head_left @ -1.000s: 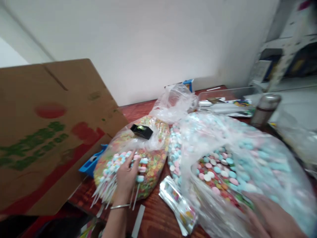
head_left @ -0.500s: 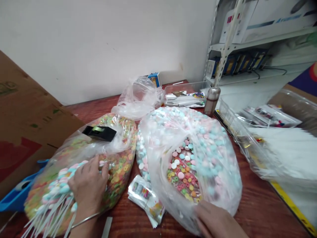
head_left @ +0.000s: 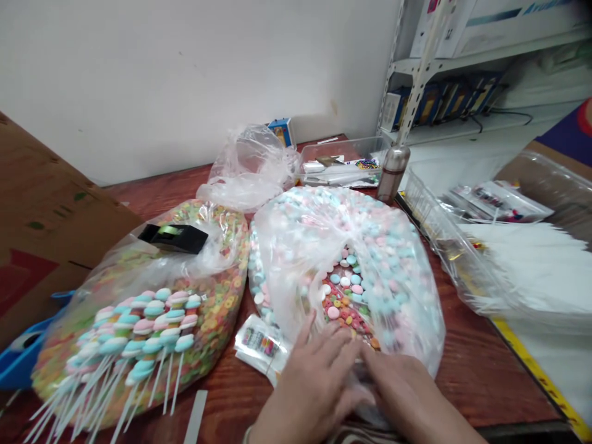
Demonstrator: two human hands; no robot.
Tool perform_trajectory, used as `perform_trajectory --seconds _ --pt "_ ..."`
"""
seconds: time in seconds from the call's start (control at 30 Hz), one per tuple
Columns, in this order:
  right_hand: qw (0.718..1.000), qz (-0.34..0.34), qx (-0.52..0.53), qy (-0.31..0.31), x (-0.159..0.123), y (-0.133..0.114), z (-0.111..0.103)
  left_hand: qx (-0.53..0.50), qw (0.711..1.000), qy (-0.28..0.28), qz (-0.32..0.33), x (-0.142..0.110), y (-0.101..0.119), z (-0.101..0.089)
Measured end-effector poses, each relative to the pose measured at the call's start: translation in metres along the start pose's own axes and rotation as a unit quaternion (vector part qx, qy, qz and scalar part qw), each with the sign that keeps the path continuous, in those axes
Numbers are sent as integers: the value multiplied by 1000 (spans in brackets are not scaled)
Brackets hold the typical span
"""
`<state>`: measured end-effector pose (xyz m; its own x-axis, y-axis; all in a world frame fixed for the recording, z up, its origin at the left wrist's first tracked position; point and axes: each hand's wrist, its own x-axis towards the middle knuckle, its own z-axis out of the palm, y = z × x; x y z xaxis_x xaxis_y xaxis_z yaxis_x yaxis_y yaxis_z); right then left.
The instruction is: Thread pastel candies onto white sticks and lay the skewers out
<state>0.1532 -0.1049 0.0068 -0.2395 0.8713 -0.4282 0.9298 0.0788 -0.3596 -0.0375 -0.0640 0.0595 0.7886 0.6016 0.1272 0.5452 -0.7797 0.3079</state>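
My left hand [head_left: 317, 373] lies over the near edge of a large clear plastic bag [head_left: 287, 253] of pink, blue and white candies, its fingers stretched out. Close beside it, my right hand [head_left: 404, 388] is closed on the bag's near edge, fingertips partly hidden. Loose candies [head_left: 342, 296], round tablets and small fruit-coloured rings, show through the opening just beyond my fingers. To the left, several candy skewers [head_left: 148, 330] on white sticks lie on a second bag of candy rings [head_left: 222, 296]. A stack of printed wrappers [head_left: 261, 345] is partly under my left forearm.
A black tape dispenser [head_left: 176, 238] rests on the left bag. Behind are a crumpled plastic bag [head_left: 250, 169], a clear tray [head_left: 342, 166] and a metal bottle [head_left: 393, 176]. A clear bin [head_left: 444, 246] with white sticks stands right; a cardboard box [head_left: 50, 216] stands left.
My left hand has left the skewers and moved right to the candy bag, beside my right hand. The skewers stay lying on the left bag. The bag's opening looks narrower.
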Motion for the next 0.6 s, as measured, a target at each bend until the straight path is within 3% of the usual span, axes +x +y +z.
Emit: perform_trajectory --seconds 0.1,0.23,0.37,0.43,0.53,0.6 --pt "999 51 -15 1 -4 9 -1 -31 992 -105 -67 1 10 18" --pt "994 70 -60 63 1 14 6 -41 985 -135 -98 -10 5 25" --pt "991 -8 -54 124 14 4 25 -21 986 -126 -110 -10 3 25" --pt "987 -14 -24 156 20 5 29 9 984 -108 -144 -6 -2 22" --pt "982 7 27 187 27 19 19 70 970 -53 -228 -1 -16 14" --pt "970 -1 118 212 31 29 4 85 961 -1 -262 4 -26 9"
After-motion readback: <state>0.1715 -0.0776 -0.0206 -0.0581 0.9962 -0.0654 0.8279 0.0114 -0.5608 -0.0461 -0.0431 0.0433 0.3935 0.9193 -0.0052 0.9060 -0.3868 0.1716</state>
